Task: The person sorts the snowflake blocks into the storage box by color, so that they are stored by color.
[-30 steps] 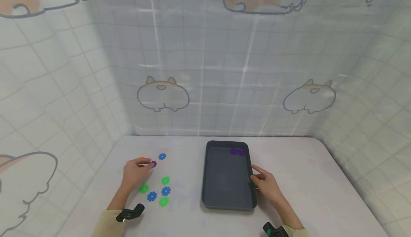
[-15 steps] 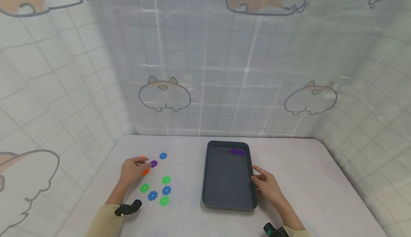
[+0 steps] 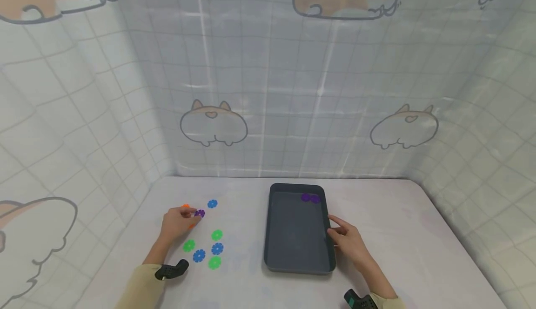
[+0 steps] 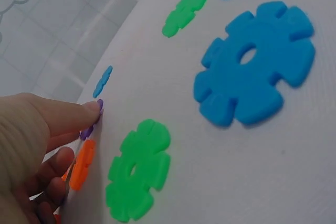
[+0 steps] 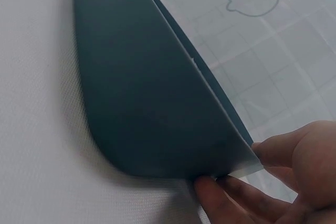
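Observation:
On the table's left side, my left hand (image 3: 176,223) pinches a purple flower-shaped plastic disc (image 3: 200,213) between thumb and finger. The thumb tip covers part of this disc (image 4: 98,109) in the left wrist view, where it seems close to the tabletop. Two orange discs (image 3: 186,205) lie by that hand, partly hidden by it. At the right, my right hand (image 3: 348,241) holds the right side of a dark grey rectangular tray (image 3: 299,272). In the right wrist view its thumb (image 5: 281,148) is at the rim and a finger touches the outer wall.
Two purple discs (image 3: 310,198) lie inside the tray's far right corner. Green discs (image 3: 215,262) and blue discs (image 3: 198,255) are spread flat between left hand and tray. A patterned curtain (image 3: 293,113) encloses the white table (image 3: 377,206) behind and at the sides.
Half a second ago my left hand was drawn back slightly left of the purple disc, leaving it uncovered. Now thumb and finger are back at it. The right hand and tray stay put.

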Tool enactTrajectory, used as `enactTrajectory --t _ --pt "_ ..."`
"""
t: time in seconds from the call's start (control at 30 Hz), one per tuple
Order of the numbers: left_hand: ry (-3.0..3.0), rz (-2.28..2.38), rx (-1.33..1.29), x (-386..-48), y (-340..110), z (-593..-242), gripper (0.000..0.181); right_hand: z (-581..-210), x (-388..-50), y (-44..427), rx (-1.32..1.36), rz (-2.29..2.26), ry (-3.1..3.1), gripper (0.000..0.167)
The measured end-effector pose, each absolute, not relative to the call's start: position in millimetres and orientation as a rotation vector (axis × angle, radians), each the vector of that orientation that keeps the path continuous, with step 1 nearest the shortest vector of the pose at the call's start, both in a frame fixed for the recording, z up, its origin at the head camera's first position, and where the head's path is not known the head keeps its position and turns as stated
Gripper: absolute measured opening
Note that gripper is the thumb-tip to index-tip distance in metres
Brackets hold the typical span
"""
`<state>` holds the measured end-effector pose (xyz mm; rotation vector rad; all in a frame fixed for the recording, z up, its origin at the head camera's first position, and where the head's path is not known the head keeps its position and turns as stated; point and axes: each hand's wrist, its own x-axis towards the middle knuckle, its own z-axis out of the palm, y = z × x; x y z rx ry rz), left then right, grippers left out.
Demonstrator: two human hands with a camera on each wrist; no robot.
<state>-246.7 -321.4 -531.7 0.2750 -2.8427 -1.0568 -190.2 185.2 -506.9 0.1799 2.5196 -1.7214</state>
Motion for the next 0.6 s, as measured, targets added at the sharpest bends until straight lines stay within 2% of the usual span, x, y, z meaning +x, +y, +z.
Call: enactTrajectory --t 0.3,0.6 --pt "-2.872 -1.064 0.267 -249 -321 -529 0.042 -508 -191 187 0.163 -1.741 2.507 0.048" --pt "-2.734 -1.206 0.326 -248 -311 -524 0.027 -507 -192 186 0.17 -1.755 2.485 0.047"
